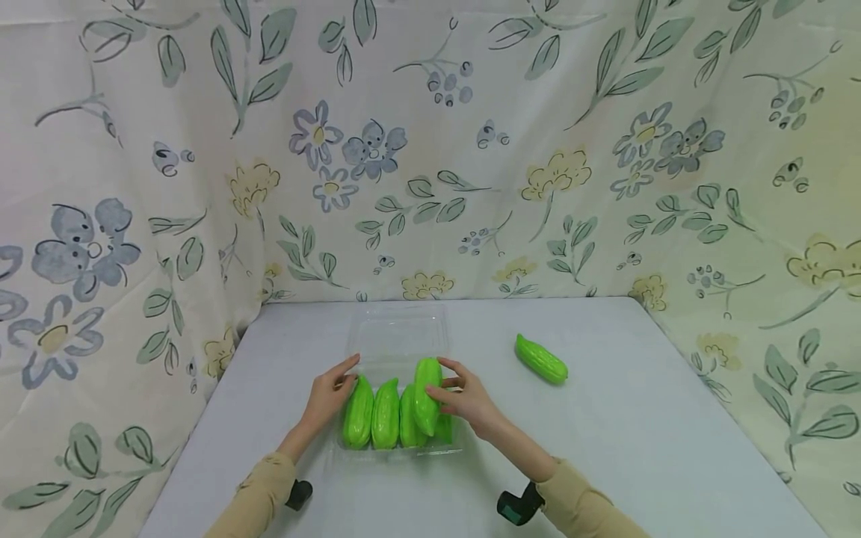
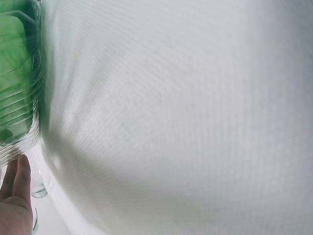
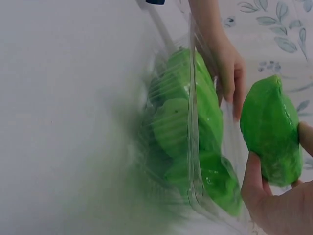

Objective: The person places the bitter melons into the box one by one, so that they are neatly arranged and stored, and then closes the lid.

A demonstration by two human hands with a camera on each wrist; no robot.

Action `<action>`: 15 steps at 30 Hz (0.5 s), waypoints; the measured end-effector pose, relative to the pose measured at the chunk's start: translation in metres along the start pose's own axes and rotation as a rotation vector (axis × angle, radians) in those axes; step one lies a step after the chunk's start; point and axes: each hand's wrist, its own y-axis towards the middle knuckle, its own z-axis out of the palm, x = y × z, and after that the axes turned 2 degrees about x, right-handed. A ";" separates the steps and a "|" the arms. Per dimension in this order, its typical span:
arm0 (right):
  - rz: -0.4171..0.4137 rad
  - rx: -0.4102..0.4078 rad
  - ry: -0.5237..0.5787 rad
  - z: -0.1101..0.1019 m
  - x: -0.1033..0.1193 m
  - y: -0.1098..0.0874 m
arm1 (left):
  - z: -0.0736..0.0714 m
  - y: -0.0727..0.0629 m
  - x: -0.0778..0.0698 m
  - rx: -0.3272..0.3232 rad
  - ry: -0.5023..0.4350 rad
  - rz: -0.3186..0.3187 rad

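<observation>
A green gourd (image 1: 427, 388) is grasped by the right hand (image 1: 468, 400) above a clear container (image 3: 193, 188) of other gourds (image 1: 386, 415); the container's left side is touched by the unclenched left hand (image 1: 329, 392). Rightward lies a lone gourd (image 1: 542, 360).

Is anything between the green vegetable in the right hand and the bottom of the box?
Yes: other green vegetables in the clear box lie beneath the held vegetable. The lid is open behind them, out of the way.

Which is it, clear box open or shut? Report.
Open: its clear lid lies back, beyond the green vegetables sitting uncovered inside.
</observation>
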 end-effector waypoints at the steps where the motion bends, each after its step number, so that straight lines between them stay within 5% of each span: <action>1: -0.004 0.004 0.001 0.001 0.000 0.000 | -0.001 0.000 -0.005 0.003 0.002 0.000; 5: -0.018 0.018 -0.005 0.008 -0.001 0.001 | -0.002 -0.001 -0.011 0.010 0.006 -0.017; 12: -0.022 0.032 -0.003 0.018 -0.003 0.003 | 0.006 0.001 0.026 -0.006 0.011 -0.024; 15: -0.025 0.034 -0.002 0.023 -0.002 0.004 | 0.005 0.001 0.026 -0.004 0.012 -0.012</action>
